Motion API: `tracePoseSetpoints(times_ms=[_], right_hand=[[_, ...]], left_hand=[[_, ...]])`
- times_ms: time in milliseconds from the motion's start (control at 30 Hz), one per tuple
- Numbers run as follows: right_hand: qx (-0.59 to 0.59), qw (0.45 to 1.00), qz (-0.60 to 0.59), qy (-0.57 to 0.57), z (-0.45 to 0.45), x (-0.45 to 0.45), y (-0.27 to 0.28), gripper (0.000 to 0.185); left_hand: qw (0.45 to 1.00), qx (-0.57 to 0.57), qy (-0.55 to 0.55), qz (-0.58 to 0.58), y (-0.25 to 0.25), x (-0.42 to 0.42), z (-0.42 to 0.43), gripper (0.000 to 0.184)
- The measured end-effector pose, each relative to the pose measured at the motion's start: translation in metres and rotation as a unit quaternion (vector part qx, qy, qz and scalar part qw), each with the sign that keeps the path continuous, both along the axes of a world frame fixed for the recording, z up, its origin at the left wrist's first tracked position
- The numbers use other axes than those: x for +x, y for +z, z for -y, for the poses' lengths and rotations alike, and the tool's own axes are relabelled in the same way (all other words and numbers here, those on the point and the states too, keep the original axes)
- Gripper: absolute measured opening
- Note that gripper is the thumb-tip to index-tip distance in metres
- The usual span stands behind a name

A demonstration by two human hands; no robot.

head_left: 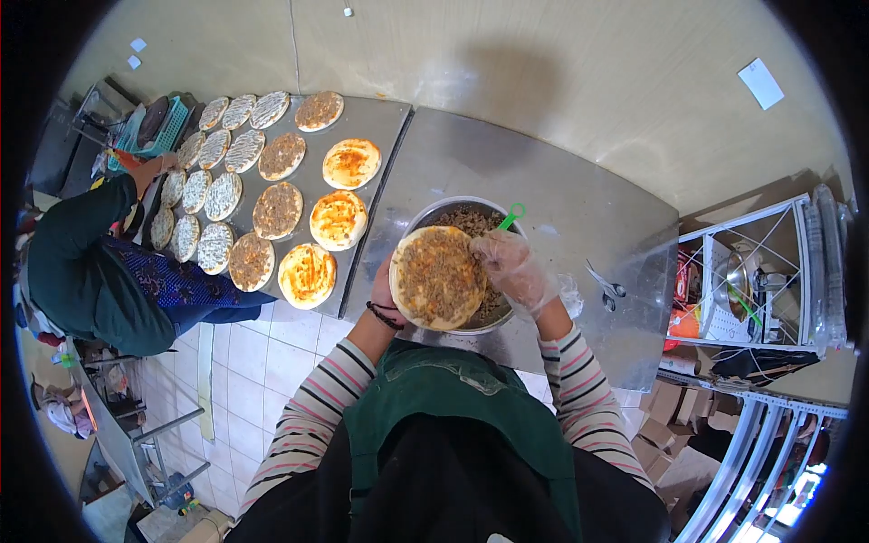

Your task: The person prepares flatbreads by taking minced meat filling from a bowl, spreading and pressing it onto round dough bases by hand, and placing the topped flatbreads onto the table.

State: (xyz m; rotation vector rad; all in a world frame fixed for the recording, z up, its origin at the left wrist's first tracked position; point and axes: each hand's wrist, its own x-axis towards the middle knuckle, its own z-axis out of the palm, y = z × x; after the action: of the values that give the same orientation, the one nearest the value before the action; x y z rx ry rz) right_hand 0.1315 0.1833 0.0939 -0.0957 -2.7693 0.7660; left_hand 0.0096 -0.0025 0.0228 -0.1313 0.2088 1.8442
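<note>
Item in hand: one bread, topped brown, held face up over the near left part of the bowl, above the table. Whether it also rests on the bowl's rim cannot be told.

Left hand: bare, closed on the bread's left edge; fingers beneath are hidden. A bracelet sits at the wrist.

Right hand: in a clear glove, fingers bent down at the bread's right side, over the topping. The glove blurs detail; whether the fingertips pinch anything or only press cannot be told.

Bowl: loose topping inside, green handle leaning at the far rim. Scissors lie to the right, well apart.

Left side: topped breads, orange-smeared breads and white-striped breads in rows; a co-worker's hand is near the far rows.

Assessment: the work appears to be spreading topping. Good practice would be to support the bread from below so it does not sag, press lightly with flat gloved fingers, work outward evenly, leave the pale rim uncovered, and stay over the bowl so crumbs drop back into it
</note>
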Motion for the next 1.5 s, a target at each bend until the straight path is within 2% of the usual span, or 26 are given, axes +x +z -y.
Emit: tracePoseSetpoints(times_ms=[67,133,267,300,367,400,467,533,700,767,800,867,933,1000,1100,1167,1200,1267,1300,1367,1500], right_hand=[[-0.014,0.998,0.049,-0.024,0.014,0.011,0.005,0.029],[-0.021,0.998,-0.031,-0.057,0.031,0.016,0.009,0.029],[-0.009,0.997,-0.025,-0.066,0.050,0.024,0.027,0.028],[-0.007,0.997,-0.025,-0.067,0.050,0.023,0.027,0.028],[-0.109,0.988,0.025,-0.106,0.047,0.021,0.025,0.025],[-0.107,0.988,0.024,-0.105,0.045,0.020,0.022,0.025],[-0.047,0.996,-0.066,-0.029,0.044,0.018,0.017,0.020],[-0.052,0.996,-0.065,-0.035,0.040,0.017,0.020,0.017],[-0.052,0.996,-0.067,-0.007,0.046,0.015,0.026,0.013],[0.004,0.992,-0.125,0.015,0.054,0.012,0.028,0.011],[0.003,0.992,-0.125,0.015,0.056,0.011,0.029,0.011],[-0.099,0.992,-0.082,0.000,0.055,0.006,0.034,0.010],[-0.090,0.994,-0.061,0.027,0.058,0.002,0.042,0.009],[-0.080,0.995,-0.042,0.051,0.062,-0.002,0.040,0.009],[-0.050,0.996,-0.070,0.006,0.062,-0.007,0.029,0.009],[-0.124,0.990,-0.061,0.027,0.058,-0.014,0.032,0.008],[-0.125,0.990,-0.062,0.028,0.055,-0.016,0.033,0.008],[-0.126,0.988,-0.061,-0.065,0.048,-0.016,0.035,0.007],[-0.126,0.988,-0.060,-0.065,0.050,-0.016,0.033,0.007],[-0.056,0.996,-0.057,0.025,0.053,-0.019,0.029,0.008],[-0.065,0.998,-0.024,0.004,0.052,-0.018,0.026,0.009]], left_hand=[[1.000,-0.013,0.018,-0.006,-0.002,-0.003,-0.001,0.049],[0.999,-0.022,0.034,-0.013,-0.002,-0.004,-0.007,0.049],[0.997,-0.029,0.065,-0.020,0.005,-0.003,-0.015,0.050],[0.998,0.003,0.064,-0.009,0.004,-0.004,-0.016,0.050],[0.997,0.036,0.061,0.003,0.005,-0.003,-0.020,0.049],[0.997,0.050,0.059,0.004,0.005,-0.003,-0.022,0.049],[0.996,0.061,0.059,0.004,0.010,-0.003,-0.023,0.049],[0.997,0.034,0.065,0.000,0.012,-0.003,-0.024,0.049],[0.996,0.053,0.067,0.008,0.011,-0.007,-0.026,0.049],[0.995,0.070,0.068,0.020,0.012,-0.007,-0.025,0.050],[0.994,0.081,0.066,0.028,0.012,-0.006,-0.025,0.051],[0.993,0.095,0.065,0.034,0.022,-0.006,-0.028,0.052],[0.997,0.018,0.073,-0.017,0.029,-0.004,-0.028,0.053],[0.996,0.020,0.077,-0.028,0.027,-0.003,-0.030,0.053],[0.996,0.025,0.080,-0.030,0.025,-0.002,-0.031,0.053],[0.996,0.025,0.079,-0.025,0.026,-0.001,-0.028,0.053],[0.996,0.042,0.072,-0.012,0.027,-0.001,-0.027,0.053],[0.996,0.060,0.067,0.001,0.026,-0.003,-0.026,0.053],[0.996,0.056,0.066,-0.004,0.026,-0.003,-0.027,0.053],[0.997,0.054,0.063,-0.009,0.029,-0.003,-0.028,0.053],[0.997,0.019,0.070,-0.020,0.030,-0.002,-0.027,0.052]])
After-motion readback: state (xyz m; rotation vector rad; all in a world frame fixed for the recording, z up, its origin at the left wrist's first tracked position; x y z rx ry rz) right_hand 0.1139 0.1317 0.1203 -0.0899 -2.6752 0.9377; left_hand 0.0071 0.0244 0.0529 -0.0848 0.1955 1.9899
